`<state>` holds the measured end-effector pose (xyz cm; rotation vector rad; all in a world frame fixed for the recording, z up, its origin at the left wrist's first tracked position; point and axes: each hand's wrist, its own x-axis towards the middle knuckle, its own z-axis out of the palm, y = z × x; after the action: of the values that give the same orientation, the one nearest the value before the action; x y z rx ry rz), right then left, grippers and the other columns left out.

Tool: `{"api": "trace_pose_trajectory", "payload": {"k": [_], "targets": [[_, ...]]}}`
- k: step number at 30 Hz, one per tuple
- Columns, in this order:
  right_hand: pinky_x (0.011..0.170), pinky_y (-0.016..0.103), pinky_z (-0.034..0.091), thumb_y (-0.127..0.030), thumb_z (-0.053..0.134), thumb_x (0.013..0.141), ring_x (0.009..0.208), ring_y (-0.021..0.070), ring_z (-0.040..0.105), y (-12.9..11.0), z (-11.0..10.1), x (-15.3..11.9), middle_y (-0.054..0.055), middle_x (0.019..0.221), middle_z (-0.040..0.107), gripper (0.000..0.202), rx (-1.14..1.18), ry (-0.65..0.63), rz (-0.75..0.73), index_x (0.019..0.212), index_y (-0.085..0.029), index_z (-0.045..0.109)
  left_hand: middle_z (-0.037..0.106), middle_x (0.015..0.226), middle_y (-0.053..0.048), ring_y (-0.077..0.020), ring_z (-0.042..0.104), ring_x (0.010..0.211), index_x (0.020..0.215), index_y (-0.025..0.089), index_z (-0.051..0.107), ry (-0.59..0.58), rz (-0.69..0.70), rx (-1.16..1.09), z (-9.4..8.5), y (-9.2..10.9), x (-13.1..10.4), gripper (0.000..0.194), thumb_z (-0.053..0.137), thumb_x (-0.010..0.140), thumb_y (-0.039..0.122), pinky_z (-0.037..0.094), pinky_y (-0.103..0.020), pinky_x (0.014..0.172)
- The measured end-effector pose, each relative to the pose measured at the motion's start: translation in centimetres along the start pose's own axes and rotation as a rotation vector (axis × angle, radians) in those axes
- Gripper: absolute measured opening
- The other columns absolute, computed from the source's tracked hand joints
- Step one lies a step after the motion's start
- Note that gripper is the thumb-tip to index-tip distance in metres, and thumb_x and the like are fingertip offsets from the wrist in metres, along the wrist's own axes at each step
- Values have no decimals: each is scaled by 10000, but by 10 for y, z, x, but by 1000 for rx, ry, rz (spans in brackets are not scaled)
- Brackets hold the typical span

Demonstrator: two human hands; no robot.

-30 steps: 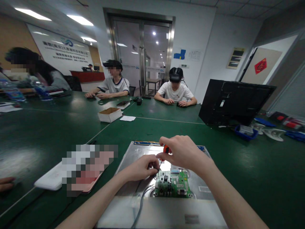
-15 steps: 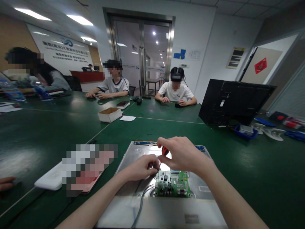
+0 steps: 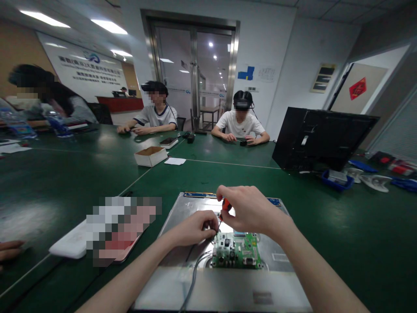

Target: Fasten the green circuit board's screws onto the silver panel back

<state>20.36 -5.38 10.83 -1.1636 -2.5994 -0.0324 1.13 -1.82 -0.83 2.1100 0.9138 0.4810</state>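
Observation:
My right hand [image 3: 249, 208] is closed around the red and black handle of a screwdriver [image 3: 226, 205], its thin shaft slanting down to the upper left corner of a green circuit board [image 3: 236, 251]. Close to the shaft's lower end, my left hand [image 3: 198, 228] has its fingers curled together at that same corner. Whatever those fingertips pinch is hidden. The board lies on the silvery metal back of a flat display panel [image 3: 172, 261], in front of me on the table. A grey cable [image 3: 193, 282] runs from the board's left side toward me.
Left of the panel lie a white device [image 3: 70, 243] and a pink phone-like item [image 3: 130, 241], both partly blurred out. Farther off are an open white box [image 3: 150, 157], a black monitor [image 3: 322, 139] and a blue tray [image 3: 337, 180]. Several people sit around the green table [image 3: 81, 174].
My right hand has shifted slightly, showing more of the screwdriver's handle. My left hand stays in place. The person across has brought a thin tool up to a small black object.

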Motion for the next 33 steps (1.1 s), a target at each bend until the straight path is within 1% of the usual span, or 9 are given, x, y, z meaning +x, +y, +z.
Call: {"api": "trace_pose_trajectory", "payload": {"k": [4,8,11,15,18,23,27,30,33], "targets": [[508,252,208,-361,576,853,636,132,576,2,-1,0,-2,778,695,164,-30,-8,19,933,-217,582,586,748,12,-143,531,686,823,163,597,-1,-15,-18,-1,4,-1,131,540,709,133,411,-248,642],[497,263,183,-510,485,910,588,132,562,4,1,3,9,671,664,335,-101,4,65,818,-219,623,588,773,4,-148,539,710,797,167,590,-15,-33,-6,-2,9,-2,85,547,724,158,413,-246,643],[497,272,177,-444,478,921,573,128,549,3,1,4,17,649,651,303,-128,-4,65,800,-210,628,585,761,4,-148,526,704,804,167,599,-1,-42,21,-2,9,-2,106,549,712,153,409,-240,634],[507,263,194,-283,541,847,606,127,553,0,-1,2,7,729,673,108,-83,-18,49,904,-210,595,591,760,4,-153,522,711,826,165,603,-6,-19,19,-2,4,-1,142,542,701,139,412,-245,644],[520,254,230,-212,568,776,658,124,565,-2,-4,0,4,817,682,189,2,-33,3,964,-203,555,592,769,5,-152,521,707,829,164,601,-11,4,7,-1,0,1,156,538,691,131,411,-250,651],[504,257,219,-305,568,824,614,128,554,-1,-4,-1,-1,753,669,128,-56,-25,3,908,-209,555,581,753,8,-148,522,694,822,162,590,6,-14,-16,0,3,0,140,534,697,133,406,-252,647],[503,273,173,-489,482,904,581,143,555,2,0,3,13,678,659,294,-153,-5,69,843,-221,588,583,755,4,-150,528,697,785,164,585,-10,-49,-4,-2,11,-2,87,542,711,147,402,-251,638],[507,274,168,-414,501,896,576,137,546,2,3,4,12,670,656,223,-151,-11,83,846,-219,597,588,775,-1,-154,528,711,789,163,592,1,-51,22,-2,12,-2,90,549,711,154,404,-254,644],[505,262,191,-271,560,807,604,125,544,0,1,2,5,754,673,135,-64,-4,45,926,-206,566,594,778,2,-156,527,711,828,162,598,11,-34,25,-2,8,-1,143,542,699,138,411,-259,656]]}}
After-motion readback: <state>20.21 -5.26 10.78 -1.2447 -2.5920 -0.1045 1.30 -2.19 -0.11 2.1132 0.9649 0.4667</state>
